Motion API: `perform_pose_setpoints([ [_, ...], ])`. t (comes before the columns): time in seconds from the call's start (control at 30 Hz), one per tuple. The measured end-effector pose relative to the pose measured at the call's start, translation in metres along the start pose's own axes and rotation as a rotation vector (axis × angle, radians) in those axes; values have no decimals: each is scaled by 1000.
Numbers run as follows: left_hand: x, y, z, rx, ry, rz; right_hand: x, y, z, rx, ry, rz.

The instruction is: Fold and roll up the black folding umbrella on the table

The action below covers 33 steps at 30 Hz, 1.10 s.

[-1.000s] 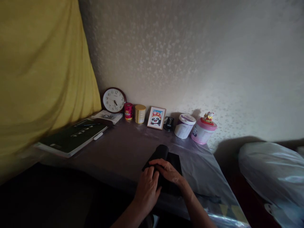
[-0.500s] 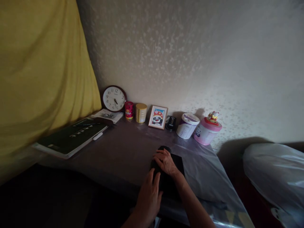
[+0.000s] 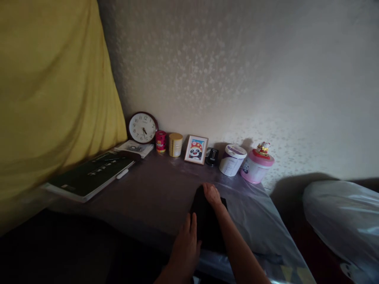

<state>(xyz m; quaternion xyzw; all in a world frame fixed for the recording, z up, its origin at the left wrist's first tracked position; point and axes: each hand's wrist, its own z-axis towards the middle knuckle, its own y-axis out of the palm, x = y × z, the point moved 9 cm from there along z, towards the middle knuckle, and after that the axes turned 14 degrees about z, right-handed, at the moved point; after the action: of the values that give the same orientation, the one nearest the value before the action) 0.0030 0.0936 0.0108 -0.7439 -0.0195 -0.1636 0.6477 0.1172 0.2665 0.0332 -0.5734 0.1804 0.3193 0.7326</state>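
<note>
A black, soft-looking item (image 3: 205,219) lies near the front edge of the table, its folds too dark to make out. At its upper end my right hand (image 3: 212,194) is closed on its edge, fingers bent. Along its left side rests my left hand (image 3: 187,238), fingers stretched out and touching it.
The covered table (image 3: 154,193) bears a green book (image 3: 94,171), a clock (image 3: 143,127), a red can (image 3: 160,142), a yellow can (image 3: 175,145), a panda picture (image 3: 196,150), a white tub (image 3: 232,160) and a pink tub (image 3: 256,166). A plastic-covered bundle (image 3: 340,213) stands right.
My right hand has moved slightly right and its fingers have curled onto the black item's upper edge. The item's upper part now looks flatter and wider. My left hand has hardly moved.
</note>
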Motion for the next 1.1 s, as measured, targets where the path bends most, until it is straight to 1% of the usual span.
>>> perform_pose_setpoints([
  [0.1, 1, 1, -1, 38, 21, 25, 21, -30, -17, 132, 99, -33],
  [0.17, 2, 0, -2, 77, 40, 28, 36, -53, -36, 203, 157, -54],
  [0.23, 2, 0, -4, 110, 50, 21, 50, -70, -59, 245, 204, -72],
  [0.33, 3, 0, -7, 142, 70, 5, 64, -81, -89, 238, 262, -35],
  [0.43, 4, -2, -8, 167, 95, -2, 73, -77, -110, 212, 347, 108],
  [0.57, 3, -3, -7, 173, 93, -11, 62, -71, -117, 184, 330, 218],
  [0.77, 2, -2, -9, 159, 111, -19, 44, -70, -117, 212, 322, 237],
  [0.93, 0, 3, -8, 58, 87, 9, 23, -63, -109, 161, 218, 324],
  [1.1, 2, 0, -9, 41, 79, 53, -3, -52, -94, 142, 162, 454],
])
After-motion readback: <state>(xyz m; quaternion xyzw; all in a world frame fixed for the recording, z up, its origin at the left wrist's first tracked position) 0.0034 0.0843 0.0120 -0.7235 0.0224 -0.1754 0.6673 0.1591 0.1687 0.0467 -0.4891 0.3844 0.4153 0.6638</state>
